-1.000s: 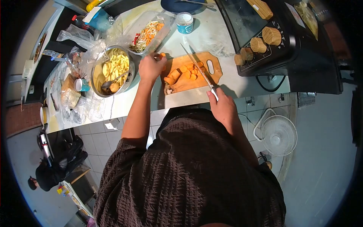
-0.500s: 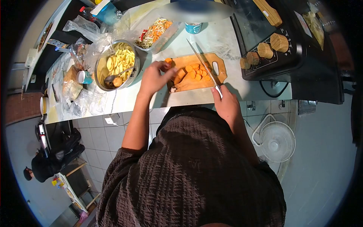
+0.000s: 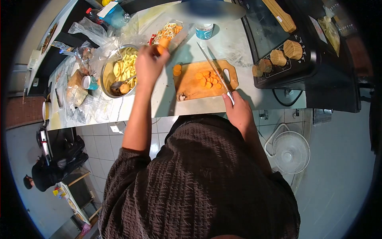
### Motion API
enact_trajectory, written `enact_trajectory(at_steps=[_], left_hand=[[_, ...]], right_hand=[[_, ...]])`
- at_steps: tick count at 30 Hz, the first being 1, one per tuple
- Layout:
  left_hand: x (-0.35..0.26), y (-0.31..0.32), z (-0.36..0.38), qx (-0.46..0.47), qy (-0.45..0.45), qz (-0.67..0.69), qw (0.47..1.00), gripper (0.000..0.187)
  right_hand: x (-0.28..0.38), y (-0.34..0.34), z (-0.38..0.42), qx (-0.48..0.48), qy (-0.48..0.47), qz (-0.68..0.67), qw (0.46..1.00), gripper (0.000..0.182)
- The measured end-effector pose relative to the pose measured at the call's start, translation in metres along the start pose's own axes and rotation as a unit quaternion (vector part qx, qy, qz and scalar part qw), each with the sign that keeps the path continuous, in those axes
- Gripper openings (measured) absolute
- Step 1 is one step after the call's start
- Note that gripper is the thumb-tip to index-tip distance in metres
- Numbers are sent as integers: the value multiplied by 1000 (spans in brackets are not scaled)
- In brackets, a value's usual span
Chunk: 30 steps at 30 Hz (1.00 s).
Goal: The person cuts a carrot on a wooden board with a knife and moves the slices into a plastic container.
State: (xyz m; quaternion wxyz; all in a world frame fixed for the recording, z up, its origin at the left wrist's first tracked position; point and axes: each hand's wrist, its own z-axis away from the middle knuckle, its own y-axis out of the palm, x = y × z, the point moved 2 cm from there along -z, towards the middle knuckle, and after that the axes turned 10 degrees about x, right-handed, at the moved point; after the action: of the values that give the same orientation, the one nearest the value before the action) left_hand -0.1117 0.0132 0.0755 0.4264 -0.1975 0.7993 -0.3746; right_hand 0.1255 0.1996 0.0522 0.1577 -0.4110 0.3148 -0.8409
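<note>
Up and leftward from the cutting board [image 3: 191, 93] comes the left grip [image 3: 148, 67], and the carrot chunk [image 3: 163, 42] that lay at the board's left side half a second ago has gone with it. Fingers and thumb are pinched around that chunk, by the clear tub [image 3: 178, 40] of sprouts and shredded carrot; the fingers partly hide it. Just left of this grip sits the metal pot [image 3: 106, 75] of pale yellow strips. Near it on the right, more orange pieces [image 3: 177, 70] rest at the board's upper left corner. The right grip [image 3: 239, 110] is clasped around the knife [image 3: 214, 68] by its handle — the blade slants forward and left from it across the board. Ahead of that grip, left of the blade, lie carrot slices [image 3: 208, 79].
</note>
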Motion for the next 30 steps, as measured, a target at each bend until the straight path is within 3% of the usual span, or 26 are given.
enact_trajectory(at_steps=[2,4,6,8,11,14,18,20,22,23,26,28,29,30], left_hand=[[9,-9,-27,-52,36,-48,997,32],[16,-12,-42,-27,0,-76,997,34],[24,-8,-50,-54,33,-240,969,38],[17,-7,-40,-78,30,-234,969,39],[10,1,-14,-24,61,-44,997,26],[-3,12,12,52,40,-21,998,22],[7,17,-5,10,68,-166,984,25],[17,18,-33,12,43,-175,984,30],[32,25,-65,95,16,-234,967,38],[40,29,-79,93,15,-233,968,38],[53,45,-115,153,72,-260,951,45],[56,58,-133,327,39,-263,907,48],[64,68,-137,293,73,-273,913,36],[66,72,-141,295,74,-274,913,36]], right_hand=[[4,-2,3,3,7,11,1000,41],[2,-2,1,3,9,11,1000,40],[-1,0,-2,4,10,10,1000,40],[-3,-1,-6,7,-9,-15,1000,39],[-4,-2,-10,4,-7,-16,1000,38],[-6,-1,-17,-8,-12,-15,1000,38],[1,-3,-24,-2,-24,-27,999,38],[2,-2,-29,-14,-37,-10,999,37],[8,-5,-30,-9,-32,-5,999,35],[10,-7,-31,-7,-25,-2,1000,34],[9,-10,-35,-21,-41,-26,999,34],[9,-14,-39,-18,-33,-28,999,35],[7,-15,-40,-12,-25,-29,999,35],[5,-16,-42,-12,-23,-30,999,35]])
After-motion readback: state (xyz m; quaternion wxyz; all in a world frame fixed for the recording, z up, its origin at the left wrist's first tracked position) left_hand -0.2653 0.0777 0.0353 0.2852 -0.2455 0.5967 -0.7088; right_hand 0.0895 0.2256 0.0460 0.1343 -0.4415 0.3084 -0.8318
